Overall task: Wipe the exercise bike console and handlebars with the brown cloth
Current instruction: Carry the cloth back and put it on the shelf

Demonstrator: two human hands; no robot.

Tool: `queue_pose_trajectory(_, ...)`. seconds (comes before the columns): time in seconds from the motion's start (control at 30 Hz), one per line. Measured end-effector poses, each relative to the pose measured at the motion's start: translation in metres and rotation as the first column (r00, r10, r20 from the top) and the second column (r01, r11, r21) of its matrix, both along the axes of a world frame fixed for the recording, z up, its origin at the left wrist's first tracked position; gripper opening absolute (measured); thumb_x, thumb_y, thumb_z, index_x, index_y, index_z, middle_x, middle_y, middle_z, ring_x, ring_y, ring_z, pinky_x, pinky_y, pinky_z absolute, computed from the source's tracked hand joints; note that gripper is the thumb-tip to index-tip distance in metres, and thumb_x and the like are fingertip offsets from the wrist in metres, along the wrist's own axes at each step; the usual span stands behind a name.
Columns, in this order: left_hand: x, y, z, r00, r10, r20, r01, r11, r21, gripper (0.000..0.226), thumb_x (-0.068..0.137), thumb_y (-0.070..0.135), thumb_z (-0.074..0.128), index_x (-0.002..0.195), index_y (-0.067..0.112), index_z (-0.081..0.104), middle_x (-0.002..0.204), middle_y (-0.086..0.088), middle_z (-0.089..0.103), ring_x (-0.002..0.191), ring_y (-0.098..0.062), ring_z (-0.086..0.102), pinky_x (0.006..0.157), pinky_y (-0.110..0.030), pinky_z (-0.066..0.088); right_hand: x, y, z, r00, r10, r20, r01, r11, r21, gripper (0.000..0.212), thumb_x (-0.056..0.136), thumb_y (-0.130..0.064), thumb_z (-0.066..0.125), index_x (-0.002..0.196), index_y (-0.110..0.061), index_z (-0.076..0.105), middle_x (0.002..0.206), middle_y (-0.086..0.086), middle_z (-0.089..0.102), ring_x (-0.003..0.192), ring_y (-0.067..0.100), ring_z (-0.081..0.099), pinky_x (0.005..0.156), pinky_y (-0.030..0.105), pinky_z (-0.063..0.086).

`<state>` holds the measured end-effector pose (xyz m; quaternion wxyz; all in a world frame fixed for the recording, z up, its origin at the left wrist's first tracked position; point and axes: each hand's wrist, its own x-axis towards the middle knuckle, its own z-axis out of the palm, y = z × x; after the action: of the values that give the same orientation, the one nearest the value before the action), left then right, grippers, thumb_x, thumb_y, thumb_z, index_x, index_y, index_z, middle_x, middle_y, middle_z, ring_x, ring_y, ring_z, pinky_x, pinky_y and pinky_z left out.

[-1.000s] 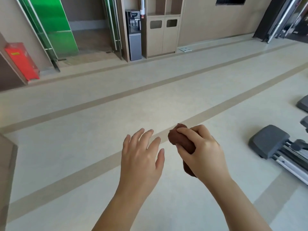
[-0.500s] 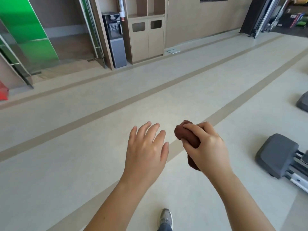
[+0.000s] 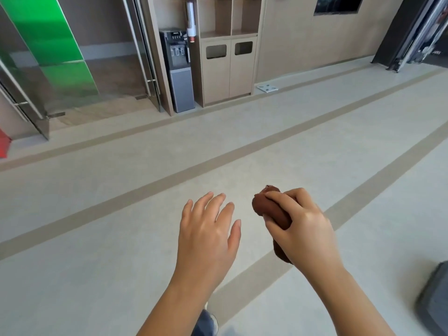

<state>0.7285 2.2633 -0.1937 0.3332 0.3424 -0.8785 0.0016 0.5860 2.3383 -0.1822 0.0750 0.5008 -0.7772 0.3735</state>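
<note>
- The exercise bike itself cannot be made out: only a dark grey padded shape (image 3: pixel 435 301) shows at the lower right edge, cut off by the frame and blurred, so what machine it belongs to cannot be told.
- A red object (image 3: pixel 3 146) at the far left edge is cut to a sliver and cannot be identified.
- Dark equipment (image 3: pixel 412 32) leaning at the top right corner is cropped; its details are too dim to read.
- A shoe (image 3: pixel 208 322) shows at the bottom edge between the forearms, mostly hidden behind the left arm.
- The brown cloth (image 3: pixel 269 209) is bunched into a tight, dark reddish-brown wad. One rounded end pokes out past the fingers toward the left, and a second lump hangs out below the palm; the middle is hidden inside the fist.
- The right hand (image 3: pixel 303 229) is the grip on it: fingers curled over the top, thumb pressed against the side, clamped firmly on the wad, held in the air above the floor (image 3: pixel 121 214).
- The left hand (image 3: pixel 208 229) hangs just beside it, palm down, fingers spread and loose, holding nothing and not touching the cloth.
- Beyond, pale flooring with tan stripes runs to a wooden cabinet (image 3: pixel 228 66) with a grey water dispenser (image 3: pixel 178 71) just beside it.
</note>
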Motion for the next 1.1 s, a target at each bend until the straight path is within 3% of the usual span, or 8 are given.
queue_pose_trajectory(0.07,-0.015,-0.048,-0.005,1.0,0.024,-0.004,-0.024,1.0,0.017,0.025,0.078,0.022,0.062,0.095,0.006,0.07,0.105,-0.013,0.068,0.102,-0.033,0.062,0.089,-0.056,0.043,-0.015,-0.05,-0.002,0.999,0.035,0.02,-0.035,0.999,0.0,0.034,0.069,-0.01,0.073,0.099,-0.026,0.069,0.087,0.003,0.06,0.07,0.029,0.061,0.055,0.037,0.051)
queue_pose_trajectory(0.2,-0.041,-0.156,-0.007,0.998,0.063,-0.03,-0.061,0.996,0.06,0.025,0.077,0.015,0.07,0.1,0.003,0.068,0.106,-0.015,0.067,0.101,-0.035,0.062,0.086,-0.057,0.046,-0.042,-0.163,0.005,0.993,0.112,0.029,-0.112,0.994,-0.004,0.036,0.069,-0.012,0.074,0.101,-0.028,0.068,0.089,0.001,0.06,0.073,0.027,0.062,0.059,0.032,0.048)
queue_pose_trajectory(0.53,-0.134,-0.384,0.016,0.997,0.061,-0.042,-0.059,0.997,0.044,0.022,0.08,0.014,0.067,0.099,0.003,0.068,0.106,-0.014,0.067,0.103,-0.035,0.061,0.09,-0.056,0.042,-0.134,-0.396,0.022,0.997,0.072,0.023,-0.072,0.997,-0.019,0.036,0.07,-0.013,0.073,0.103,-0.027,0.068,0.089,0.004,0.06,0.073,0.029,0.062,0.056,0.038,0.052)
queue_pose_trajectory(0.7,-0.197,-0.471,0.014,1.0,-0.015,-0.015,0.016,0.998,0.068,0.036,0.085,0.03,0.043,0.1,0.009,0.067,0.108,-0.009,0.066,0.105,-0.03,0.06,0.091,-0.053,0.043,-0.195,-0.481,0.006,0.997,0.066,0.044,-0.065,0.997,-0.028,0.039,0.068,-0.01,0.074,0.103,-0.026,0.068,0.089,0.003,0.061,0.073,0.028,0.062,0.058,0.034,0.051)
queue_pose_trajectory(0.9,-0.308,-0.593,0.012,1.0,-0.026,0.007,0.026,0.998,0.063,0.025,0.078,0.014,0.07,0.101,0.005,0.068,0.108,-0.013,0.066,0.106,-0.032,0.06,0.091,-0.055,0.043,-0.308,-0.599,0.005,0.999,0.033,0.043,-0.03,0.998,-0.062,0.036,0.069,-0.01,0.074,0.101,-0.026,0.069,0.09,0.004,0.061,0.073,0.029,0.062,0.058,0.037,0.051)
queue_pose_trajectory(1.1,-0.402,-0.71,0.036,1.0,0.028,0.011,-0.029,0.993,0.113,0.027,0.083,0.021,0.062,0.106,0.008,0.067,0.113,-0.011,0.066,0.108,-0.032,0.059,0.094,-0.052,0.039,-0.408,-0.72,0.029,0.996,0.094,0.0,-0.093,0.992,-0.084,0.039,0.068,-0.009,0.076,0.102,-0.026,0.068,0.09,0.003,0.06,0.073,0.029,0.062,0.056,0.031,0.047)
